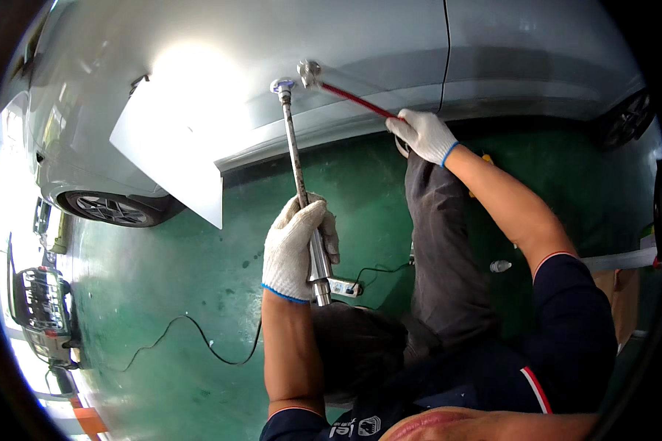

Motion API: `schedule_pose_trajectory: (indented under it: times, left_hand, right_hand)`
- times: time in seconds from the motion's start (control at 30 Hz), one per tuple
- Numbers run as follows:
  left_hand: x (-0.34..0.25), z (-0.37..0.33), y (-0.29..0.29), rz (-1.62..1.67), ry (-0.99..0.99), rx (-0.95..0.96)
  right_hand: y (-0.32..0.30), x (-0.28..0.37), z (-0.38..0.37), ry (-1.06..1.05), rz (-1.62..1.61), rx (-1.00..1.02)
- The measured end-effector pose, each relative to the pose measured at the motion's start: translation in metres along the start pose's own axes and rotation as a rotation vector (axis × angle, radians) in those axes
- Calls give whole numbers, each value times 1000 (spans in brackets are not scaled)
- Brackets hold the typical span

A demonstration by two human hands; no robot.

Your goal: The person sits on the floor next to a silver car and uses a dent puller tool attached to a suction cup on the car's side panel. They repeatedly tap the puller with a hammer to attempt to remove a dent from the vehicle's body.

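My left hand (290, 246), in a white knit glove, is wrapped around the metal slide-hammer dent puller (294, 147). Its rod points up and away, and the round pad at its far end meets the silver car's side panel (375, 44). In a matching glove, my right hand (425, 136) is closed on the end of a hammer's red handle (357, 99). The shiny hammer head (309, 72) is at the panel, just right of the pad. Whether it touches the metal, I cannot tell.
A white sheet (173, 151) hangs against the car on the left, above the front wheel (110, 206). On the green floor are a black cable (198, 334), a power strip (343, 287) and a small clear bottle (500, 266). Another vehicle (44, 312) stands far left.
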State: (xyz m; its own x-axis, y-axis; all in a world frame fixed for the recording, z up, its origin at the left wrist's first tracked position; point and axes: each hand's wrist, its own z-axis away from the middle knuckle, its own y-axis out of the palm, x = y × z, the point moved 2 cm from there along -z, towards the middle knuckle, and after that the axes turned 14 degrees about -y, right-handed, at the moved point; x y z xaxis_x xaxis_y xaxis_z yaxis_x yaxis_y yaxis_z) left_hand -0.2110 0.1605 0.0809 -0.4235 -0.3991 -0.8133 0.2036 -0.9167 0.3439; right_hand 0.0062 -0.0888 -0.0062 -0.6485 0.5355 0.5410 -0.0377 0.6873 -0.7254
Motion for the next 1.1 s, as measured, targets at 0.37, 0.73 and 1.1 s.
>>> schedule_pose_trajectory:
  times: [0.37,0.73,1.1]
  left_hand:
    - [-2,-5,-26,-79,68,126]
    - [5,-16,-18,123,27,247]
    - [0,-4,-5,-34,33,13]
  right_hand:
    - [-33,-24,199,373,56,-168]
    - [-31,-55,314,904,52,737]
    - [49,-63,473,1176,-102,432]
